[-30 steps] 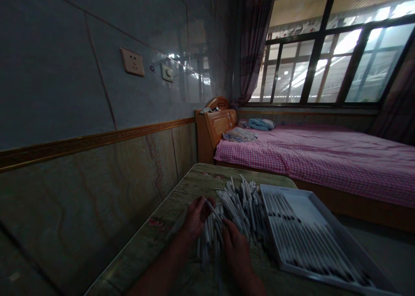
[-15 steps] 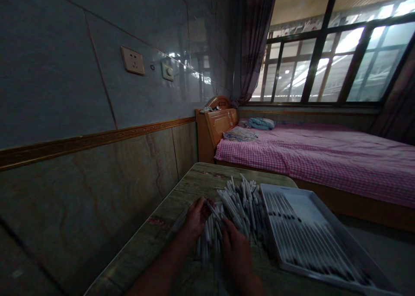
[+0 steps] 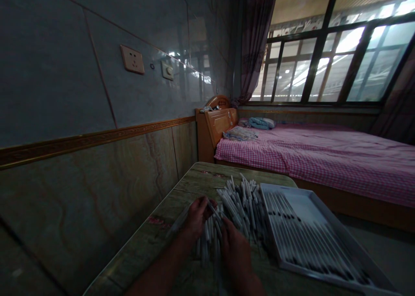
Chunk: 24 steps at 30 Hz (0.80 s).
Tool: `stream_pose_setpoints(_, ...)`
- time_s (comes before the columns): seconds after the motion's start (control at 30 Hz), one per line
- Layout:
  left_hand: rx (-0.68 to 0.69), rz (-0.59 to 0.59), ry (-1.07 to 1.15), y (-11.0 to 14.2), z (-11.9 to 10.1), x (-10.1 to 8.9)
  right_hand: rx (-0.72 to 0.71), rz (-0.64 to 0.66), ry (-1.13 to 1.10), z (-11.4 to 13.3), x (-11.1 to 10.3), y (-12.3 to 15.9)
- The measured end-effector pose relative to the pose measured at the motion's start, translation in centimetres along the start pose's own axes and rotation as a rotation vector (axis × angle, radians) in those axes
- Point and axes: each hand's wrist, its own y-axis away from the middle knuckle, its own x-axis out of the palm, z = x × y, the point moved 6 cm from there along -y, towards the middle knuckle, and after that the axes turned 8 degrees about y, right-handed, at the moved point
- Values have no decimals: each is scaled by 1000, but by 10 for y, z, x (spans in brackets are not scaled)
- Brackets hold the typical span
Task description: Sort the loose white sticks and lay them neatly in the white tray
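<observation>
My left hand (image 3: 197,218) is closed, thumb and fingers pinching the upper end of a slim, pale pen (image 3: 213,208). Its lower end is in the closed fingers of my right hand (image 3: 236,246), so the pen slants between both hands. Under and between the hands lie more pale pens (image 3: 209,235), blurred and partly hidden. Just beyond my right hand a loose heap of similar pens (image 3: 238,201) rests on the table. To the right, a white tray (image 3: 313,204) holds pens with dark ends, laid side by side in two rows.
The marbled table (image 3: 181,192) has its left edge near a tiled wall (image 3: 145,166). Behind it stands a bed (image 3: 308,153) with a pink checked sheet and wooden headboard (image 3: 222,123). A window (image 3: 324,66) and curtain (image 3: 256,40) are at the back.
Both hands stay almost in the same place, still holding the pen between them. The left fingers have shifted very slightly. The heap and tray look unchanged.
</observation>
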Motion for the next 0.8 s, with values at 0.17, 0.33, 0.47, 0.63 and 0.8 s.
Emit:
stream_pose_setpoints(0.17, 49, 61, -59, 2, -3, 7, 51, -5, -130, -7, 3, 3)
stream_pose_setpoints(0.33, 74, 98, -73, 7, -5, 15, 196, 26, -539, -17, 6, -6)
stream_pose_setpoints(0.47, 99, 111, -108, 8, -7, 15, 354, 201, -984, -18, 21, -12)
stream_pose_setpoints(0.63, 95, 100, -85, 6, -6, 14, 433, 300, -1114, -9, 28, -12)
stream_pose_setpoints(0.8, 42, 98, -18, 7, -4, 17, 449, 380, -855, -1, 8, -15)
